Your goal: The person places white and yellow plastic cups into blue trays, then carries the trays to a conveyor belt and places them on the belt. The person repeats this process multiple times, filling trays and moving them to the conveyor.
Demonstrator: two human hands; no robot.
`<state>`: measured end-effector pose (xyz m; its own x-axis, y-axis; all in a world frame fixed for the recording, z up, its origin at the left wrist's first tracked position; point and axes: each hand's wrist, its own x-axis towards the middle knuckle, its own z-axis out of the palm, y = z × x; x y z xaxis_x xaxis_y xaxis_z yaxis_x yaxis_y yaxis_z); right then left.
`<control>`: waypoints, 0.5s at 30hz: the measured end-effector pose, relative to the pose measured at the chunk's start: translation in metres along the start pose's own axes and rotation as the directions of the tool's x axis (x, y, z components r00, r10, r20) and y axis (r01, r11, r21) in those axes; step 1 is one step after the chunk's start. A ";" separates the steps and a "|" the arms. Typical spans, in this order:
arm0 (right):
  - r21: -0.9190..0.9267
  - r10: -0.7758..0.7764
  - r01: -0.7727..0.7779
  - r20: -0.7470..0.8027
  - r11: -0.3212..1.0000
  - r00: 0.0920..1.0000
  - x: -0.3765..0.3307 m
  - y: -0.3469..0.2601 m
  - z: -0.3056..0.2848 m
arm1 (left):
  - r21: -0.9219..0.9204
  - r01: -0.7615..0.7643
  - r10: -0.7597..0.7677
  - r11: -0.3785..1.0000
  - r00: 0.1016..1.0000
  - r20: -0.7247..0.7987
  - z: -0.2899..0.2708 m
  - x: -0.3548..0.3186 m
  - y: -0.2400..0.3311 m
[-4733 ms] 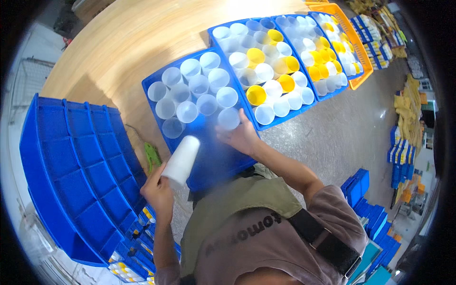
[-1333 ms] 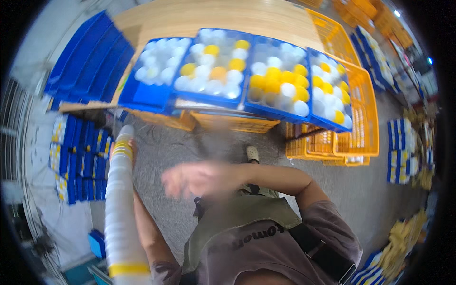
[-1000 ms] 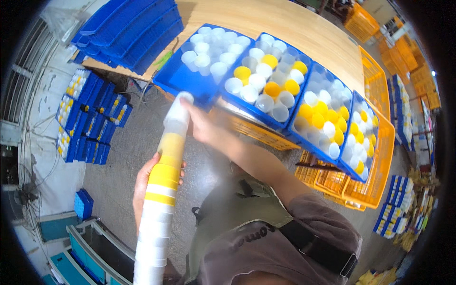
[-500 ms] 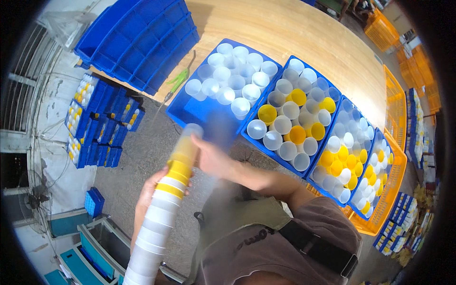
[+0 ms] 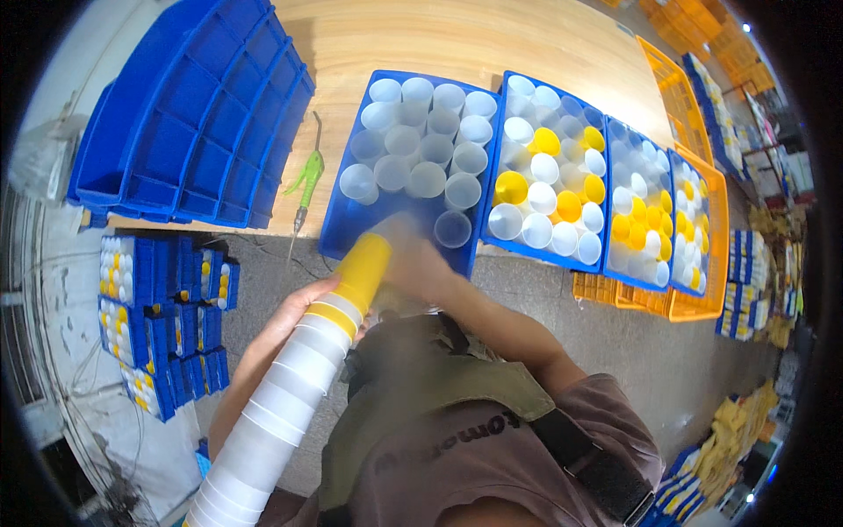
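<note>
A long stack of nested plastic cups (image 5: pixel 281 391), mostly white with yellow ones near its upper end, slants up from the lower left. My left hand (image 5: pixel 303 307) is closed round it just below the yellow end cup (image 5: pixel 362 263). At that end, my right hand (image 5: pixel 420 263) is smeared by motion; a pale translucent cup (image 5: pixel 397 228) shows blurred at its fingers, which seem closed on it. Just beyond lies a blue tray (image 5: pixel 344 224) with rows of translucent cups (image 5: pixel 430 178) standing mouth up. Its near left part shows bare blue floor.
To the right, several blue trays (image 5: pixel 604 256) hold white and yellow cups, by orange crates (image 5: pixel 702 303). Large blue trays (image 5: pixel 189 123) stand on edge at the wooden table's (image 5: pixel 378 35) left. A green-handled air blow gun (image 5: pixel 307 176) lies beside them. Filled trays (image 5: pixel 158 307) are stacked at left.
The view has turned, and the trays appear further left. A translucent cup topped the stack earlier; now a yellow one shows at its end. My right hand has moved slightly off the stack.
</note>
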<state>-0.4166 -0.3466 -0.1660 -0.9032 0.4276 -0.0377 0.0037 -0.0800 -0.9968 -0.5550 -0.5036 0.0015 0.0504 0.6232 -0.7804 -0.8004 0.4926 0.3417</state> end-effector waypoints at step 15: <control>0.466 0.093 0.001 -0.179 0.885 0.980 0.051 -0.038 0.054 | 0.251 -0.073 0.074 0.965 0.997 0.002 -0.044 -0.038 0.060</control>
<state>-0.4855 -0.3701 -0.1261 -0.8077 0.5723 -0.1419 -0.1979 -0.4899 -0.8490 -0.6306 -0.5243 0.0286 -0.0078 0.6595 -0.7516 -0.6264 0.5827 0.5178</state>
